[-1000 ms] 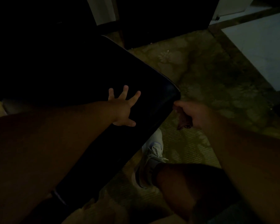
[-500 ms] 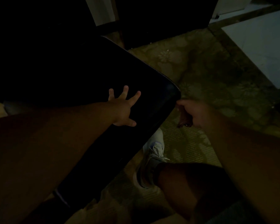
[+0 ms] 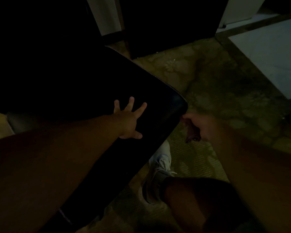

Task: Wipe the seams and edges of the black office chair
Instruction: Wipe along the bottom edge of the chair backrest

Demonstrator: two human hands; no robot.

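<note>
The scene is very dark. The black office chair (image 3: 84, 84) fills the left and centre, its glossy rounded corner pointing right. My left hand (image 3: 130, 117) lies flat on the chair's surface with the fingers spread. My right hand (image 3: 197, 126) is curled just under and right of that corner, gripping a small dark wad, apparently a cloth (image 3: 191, 136), that touches the chair's edge. The cloth is mostly hidden by the fingers.
Patterned carpet (image 3: 225, 91) covers the floor to the right. My knee (image 3: 191, 199) and a pale sneaker (image 3: 158, 169) sit below the chair's edge. Dark furniture (image 3: 166, 22) stands at the back, and a pale panel (image 3: 275, 52) lies at the upper right.
My right hand has slid up along the chair's edge toward the corner. My left hand has stayed flat on the chair.
</note>
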